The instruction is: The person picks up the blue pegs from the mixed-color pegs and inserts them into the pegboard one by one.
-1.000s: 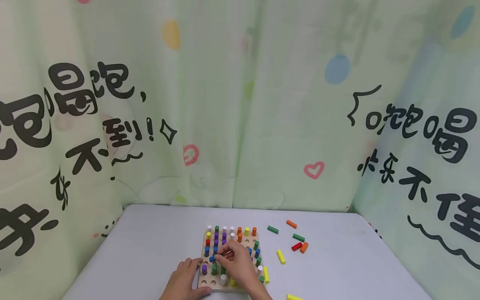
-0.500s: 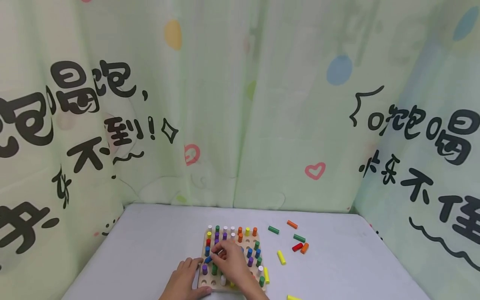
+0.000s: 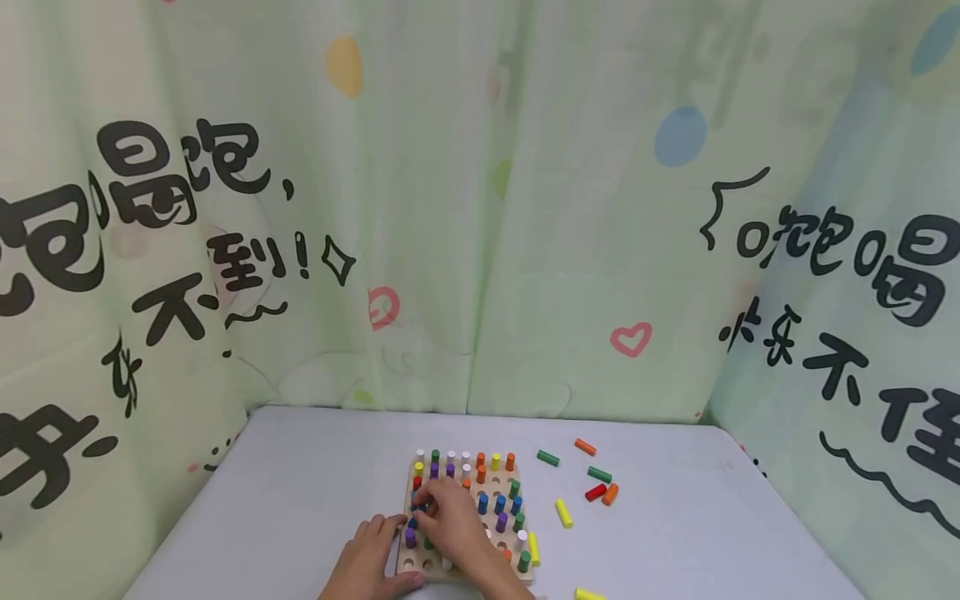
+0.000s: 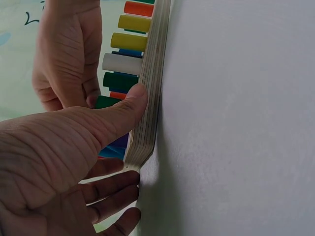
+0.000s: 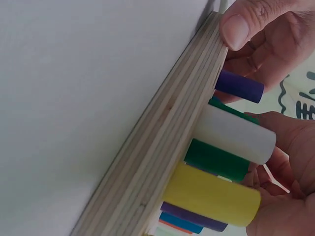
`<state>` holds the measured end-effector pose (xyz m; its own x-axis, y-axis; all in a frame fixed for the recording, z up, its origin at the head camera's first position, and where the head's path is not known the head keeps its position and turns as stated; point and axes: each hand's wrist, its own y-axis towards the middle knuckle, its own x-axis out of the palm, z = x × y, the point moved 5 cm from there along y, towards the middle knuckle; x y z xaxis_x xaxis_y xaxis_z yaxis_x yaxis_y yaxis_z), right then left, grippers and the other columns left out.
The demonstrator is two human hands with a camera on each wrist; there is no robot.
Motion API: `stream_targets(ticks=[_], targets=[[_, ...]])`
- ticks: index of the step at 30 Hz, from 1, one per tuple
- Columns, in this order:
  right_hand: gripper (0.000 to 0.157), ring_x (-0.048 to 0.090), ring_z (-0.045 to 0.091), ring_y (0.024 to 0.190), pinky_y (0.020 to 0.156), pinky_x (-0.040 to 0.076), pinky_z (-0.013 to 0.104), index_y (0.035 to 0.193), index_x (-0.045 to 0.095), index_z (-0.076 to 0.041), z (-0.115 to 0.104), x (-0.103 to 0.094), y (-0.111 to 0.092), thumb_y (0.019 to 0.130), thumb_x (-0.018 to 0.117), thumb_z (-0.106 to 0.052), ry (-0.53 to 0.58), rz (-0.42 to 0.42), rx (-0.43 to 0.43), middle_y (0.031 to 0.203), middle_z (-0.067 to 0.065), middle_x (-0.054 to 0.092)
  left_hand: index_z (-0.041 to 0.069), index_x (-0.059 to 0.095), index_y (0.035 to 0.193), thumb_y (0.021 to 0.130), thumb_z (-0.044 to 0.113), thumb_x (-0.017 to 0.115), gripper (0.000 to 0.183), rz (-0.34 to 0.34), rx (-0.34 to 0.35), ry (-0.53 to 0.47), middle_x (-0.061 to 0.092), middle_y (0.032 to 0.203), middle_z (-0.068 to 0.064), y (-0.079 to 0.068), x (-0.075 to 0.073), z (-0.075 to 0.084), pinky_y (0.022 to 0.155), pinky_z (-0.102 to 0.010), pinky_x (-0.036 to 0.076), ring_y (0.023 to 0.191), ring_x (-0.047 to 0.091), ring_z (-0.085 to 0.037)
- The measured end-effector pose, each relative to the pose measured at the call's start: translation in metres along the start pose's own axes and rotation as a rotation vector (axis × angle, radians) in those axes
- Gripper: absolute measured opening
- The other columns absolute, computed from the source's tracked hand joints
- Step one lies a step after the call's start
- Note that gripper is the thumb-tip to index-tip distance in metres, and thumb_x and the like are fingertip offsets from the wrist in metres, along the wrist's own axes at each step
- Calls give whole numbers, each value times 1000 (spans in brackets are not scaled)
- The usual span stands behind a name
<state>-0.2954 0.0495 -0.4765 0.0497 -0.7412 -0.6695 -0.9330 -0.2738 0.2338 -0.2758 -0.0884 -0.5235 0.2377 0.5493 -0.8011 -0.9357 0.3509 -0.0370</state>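
Observation:
A wooden pegboard [image 3: 437,577] stands on the white table with many coloured pegs upright in its holes. My left hand [image 3: 367,558] grips the board's near left corner; in the left wrist view its thumb [image 4: 135,93] presses the front edge while the fingers spread along the left side. Over the board's left columns, my right hand [image 3: 453,521] pinches a blue peg [image 3: 412,522] low at the left column, just behind a purple peg [image 3: 410,539]. The peg's top is covered by my fingertips. In the right wrist view, white [image 5: 238,132] and yellow [image 5: 211,194] pegs partly block the right hand [image 5: 295,162].
Loose pegs lie right of the board: green [image 3: 547,458], orange [image 3: 585,447], red [image 3: 596,492] and several others. One yellow peg [image 3: 533,549] lies against the board's right side, another yellow peg [image 3: 590,594] nearer the front. A printed curtain [image 3: 540,250] surrounds the table [image 3: 675,533].
My right hand has moved left and a little down with the blue peg, which tipped from lying slanted toward upright at the left column. The left hand has stayed on the corner.

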Motion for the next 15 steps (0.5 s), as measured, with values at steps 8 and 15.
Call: stream_targets(ticks=[8, 15], targets=[[8, 55, 0, 73, 65, 50, 18, 96, 74, -8, -4, 3, 0, 90, 75, -3, 57, -25, 7, 87, -5, 65, -4, 57, 132, 79, 46, 87, 79, -4, -26, 2, 58, 112, -14, -1, -1, 2, 88, -62, 48, 97, 51, -32], [7, 56, 0, 76, 68, 51, 19, 99, 73, -9, -4, -4, -10, 93, 75, -12, 120, 2, 31, 90, -7, 66, -5, 56, 133, 80, 47, 86, 80, -12, -15, -14, 58, 113, -15, 0, -1, 2, 89, -63, 47, 100, 52, -34]])
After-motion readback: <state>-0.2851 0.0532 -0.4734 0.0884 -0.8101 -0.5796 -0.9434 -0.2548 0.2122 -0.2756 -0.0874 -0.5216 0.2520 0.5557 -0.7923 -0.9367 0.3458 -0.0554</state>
